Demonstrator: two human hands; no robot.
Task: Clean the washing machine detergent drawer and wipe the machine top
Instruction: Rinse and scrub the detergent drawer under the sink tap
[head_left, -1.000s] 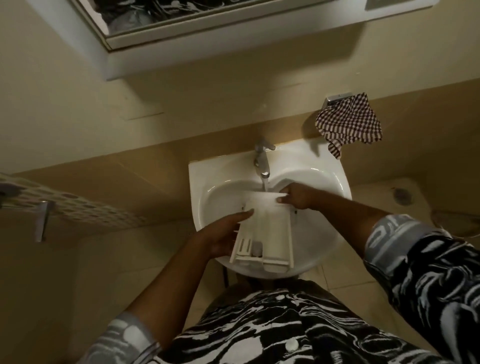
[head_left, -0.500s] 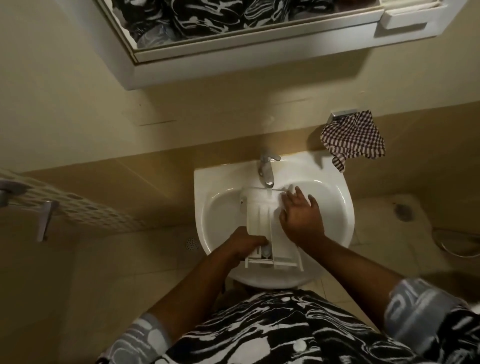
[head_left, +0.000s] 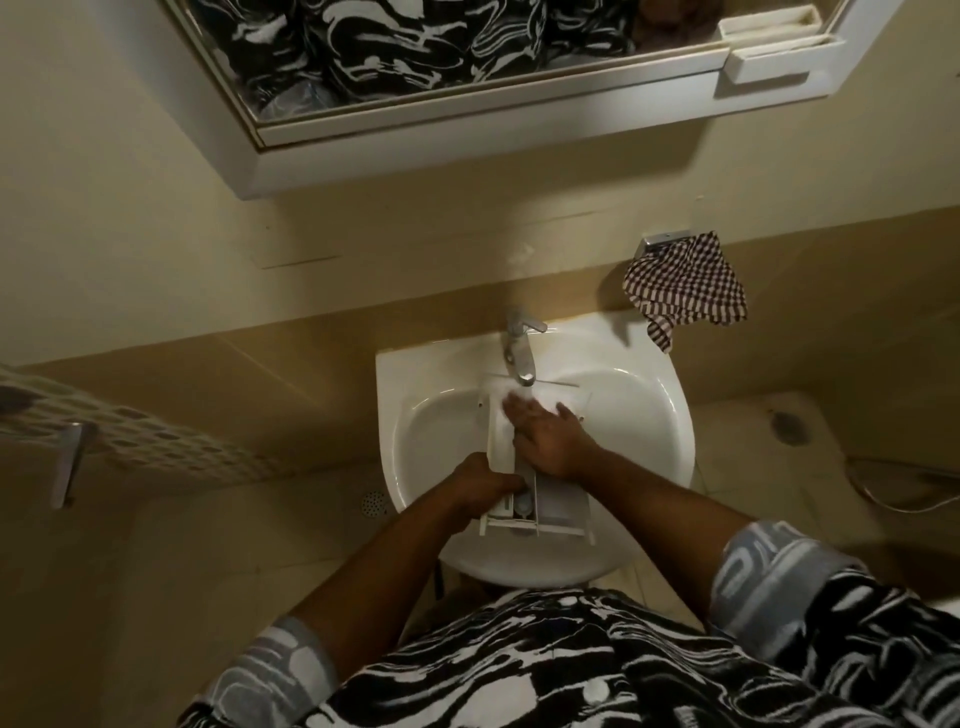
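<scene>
No text, label, brand or number can be read here. Pale shapes on the grey cuff of the right sleeve (head_left: 763, 566) might be letters, but they are too blurred to tell. The white detergent drawer (head_left: 563, 512) shows no legible marking.

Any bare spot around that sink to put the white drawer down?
Bare: the sink rim left of the faucet, and right of it up to the checked cloth; also the bowl either side of the drawer. Crowded: the middle, where the left hand grips and the right hand presses the drawer.
</scene>
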